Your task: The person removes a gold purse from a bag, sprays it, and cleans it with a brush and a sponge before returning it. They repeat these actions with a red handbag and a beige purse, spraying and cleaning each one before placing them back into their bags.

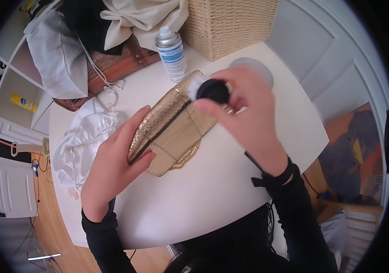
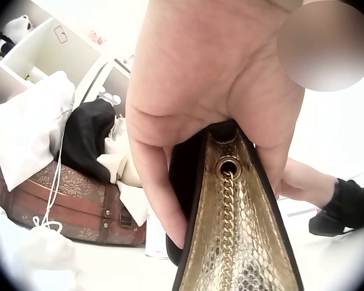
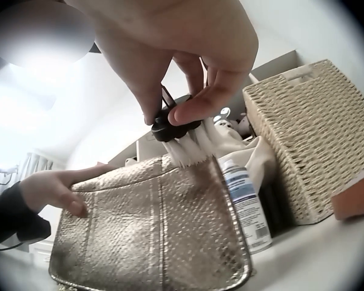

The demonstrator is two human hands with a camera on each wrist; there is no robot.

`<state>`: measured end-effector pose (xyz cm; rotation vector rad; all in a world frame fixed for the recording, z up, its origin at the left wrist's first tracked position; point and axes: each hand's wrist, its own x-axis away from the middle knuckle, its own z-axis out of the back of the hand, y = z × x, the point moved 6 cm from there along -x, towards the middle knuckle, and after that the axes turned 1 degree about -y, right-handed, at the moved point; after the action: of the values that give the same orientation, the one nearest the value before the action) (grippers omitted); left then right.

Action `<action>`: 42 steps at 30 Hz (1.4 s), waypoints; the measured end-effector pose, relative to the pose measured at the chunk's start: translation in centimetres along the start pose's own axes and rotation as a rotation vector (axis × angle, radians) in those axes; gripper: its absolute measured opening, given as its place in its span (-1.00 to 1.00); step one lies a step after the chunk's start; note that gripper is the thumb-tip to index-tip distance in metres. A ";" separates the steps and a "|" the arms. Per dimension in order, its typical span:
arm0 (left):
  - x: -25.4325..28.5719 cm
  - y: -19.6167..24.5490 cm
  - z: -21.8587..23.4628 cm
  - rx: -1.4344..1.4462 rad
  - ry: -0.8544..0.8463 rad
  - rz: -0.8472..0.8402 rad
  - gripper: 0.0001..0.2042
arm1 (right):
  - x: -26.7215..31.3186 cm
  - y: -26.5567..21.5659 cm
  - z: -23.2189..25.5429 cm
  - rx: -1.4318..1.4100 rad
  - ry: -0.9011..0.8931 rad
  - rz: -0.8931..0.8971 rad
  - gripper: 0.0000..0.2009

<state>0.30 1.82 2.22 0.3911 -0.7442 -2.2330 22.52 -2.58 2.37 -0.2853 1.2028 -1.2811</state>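
A gold, scale-textured handbag (image 1: pixel 176 136) with dark edging stands tilted over the white table. My left hand (image 1: pixel 112 166) grips it by one end, thumb on one face and fingers on the other. From a ring at that end runs a gold chain (image 2: pixel 229 224), seen in the left wrist view. Between thumb and fingers, my right hand (image 1: pixel 256 116) pinches a round black brush (image 1: pixel 212 92) with white bristles. In the right wrist view those bristles (image 3: pixel 191 148) meet the bag's top edge near its far end.
Beyond the bag stands a spray can (image 1: pixel 172 54), with a woven basket (image 1: pixel 231 27) behind it. A brown patterned case (image 1: pixel 117 68) lies at the back left under cloth bags. White satin cloth (image 1: pixel 83 141) sits left of my left hand. A grey round object (image 1: pixel 265 73) is behind my right hand.
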 end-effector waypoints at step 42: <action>0.5 -1.1 0.7 -0.005 -0.024 0.029 -0.68 | -8.2 -1.1 -3.3 0.295 -0.147 0.103 -0.50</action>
<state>-0.96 2.28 2.06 0.3492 -0.7519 -2.2152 20.74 5.31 6.13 -0.0985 0.8787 -1.3041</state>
